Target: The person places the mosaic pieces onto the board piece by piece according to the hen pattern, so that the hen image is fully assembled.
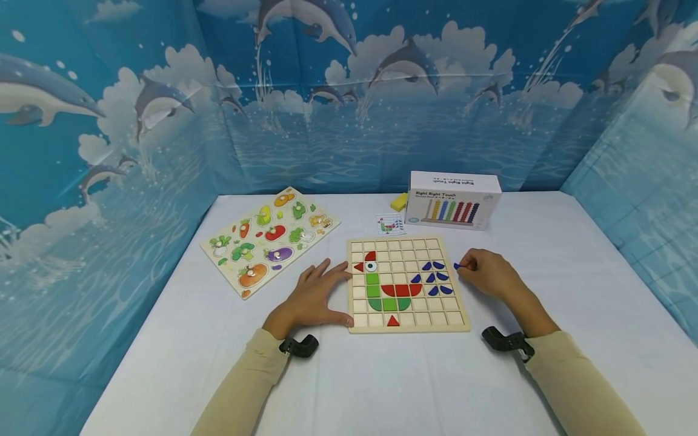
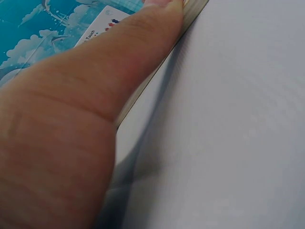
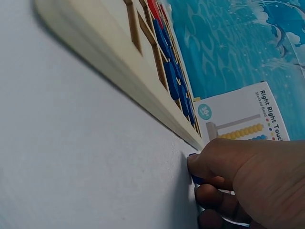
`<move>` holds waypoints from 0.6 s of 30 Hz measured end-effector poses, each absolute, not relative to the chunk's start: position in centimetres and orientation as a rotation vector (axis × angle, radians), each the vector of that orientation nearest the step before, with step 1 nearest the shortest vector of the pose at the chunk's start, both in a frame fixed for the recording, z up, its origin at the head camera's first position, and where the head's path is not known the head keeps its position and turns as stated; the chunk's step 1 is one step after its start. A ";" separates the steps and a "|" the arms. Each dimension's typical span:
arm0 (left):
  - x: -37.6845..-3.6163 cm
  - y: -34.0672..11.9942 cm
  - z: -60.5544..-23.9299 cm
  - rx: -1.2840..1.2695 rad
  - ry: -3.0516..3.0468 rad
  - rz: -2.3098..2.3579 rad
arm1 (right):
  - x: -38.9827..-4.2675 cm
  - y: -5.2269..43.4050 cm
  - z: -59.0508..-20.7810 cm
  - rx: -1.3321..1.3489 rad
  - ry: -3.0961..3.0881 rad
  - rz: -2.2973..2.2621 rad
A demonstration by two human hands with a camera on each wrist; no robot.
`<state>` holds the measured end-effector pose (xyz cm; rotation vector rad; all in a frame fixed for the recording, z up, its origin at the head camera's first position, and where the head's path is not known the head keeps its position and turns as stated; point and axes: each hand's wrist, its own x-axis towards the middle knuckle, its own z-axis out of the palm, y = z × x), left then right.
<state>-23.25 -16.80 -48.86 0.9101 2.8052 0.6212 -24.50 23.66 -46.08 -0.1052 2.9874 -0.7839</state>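
A small blue piece was pinched between the thumb and curled fingers of the right hand, low on the white table and just beside the right edge of the wooden grid board. In the right wrist view the same blue piece was seen clamped under the fingertips, close to the board's pale edge; whether it touched the board could not be told.

The left hand was laid flat with straight, spread fingers against the left edge of the board, nothing being held; the thumb was pressed along the edge near the lower left corner. In the left wrist view the thumb was seen lying against the board's rim.

On the board a bird figure had been laid out: a red beak and crest, a green neck and belly, a red body, a red triangle in the bottom row, and a cluster of blue leaf-shaped pieces toward the right side.

Behind the board a small pattern card was placed, with a yellow block and a white abacus box further back. A vegetable peg puzzle was set to the left, well apart from the hands.
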 end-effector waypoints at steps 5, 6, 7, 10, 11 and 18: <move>-23.3 -16.8 -48.9 0.917 2.808 0.629 | -24.5 23.7 -46.0 -0.108 2.971 -0.783; -23.3 -16.8 -49.0 0.919 2.810 0.626 | -24.5 23.7 -46.0 -0.105 2.966 -0.783; -23.3 -16.8 -49.0 0.921 2.811 0.627 | -24.5 23.7 -46.0 -0.101 2.960 -0.787; -23.2 -16.8 -49.0 0.925 2.817 0.624 | -24.5 23.7 -45.9 -0.088 2.950 -0.794; -23.2 -16.8 -49.0 0.925 2.817 0.623 | -24.4 23.7 -45.9 -0.086 2.949 -0.794; -23.3 -16.8 -49.0 0.911 2.815 0.615 | -24.3 23.6 -45.6 -0.107 2.970 -0.800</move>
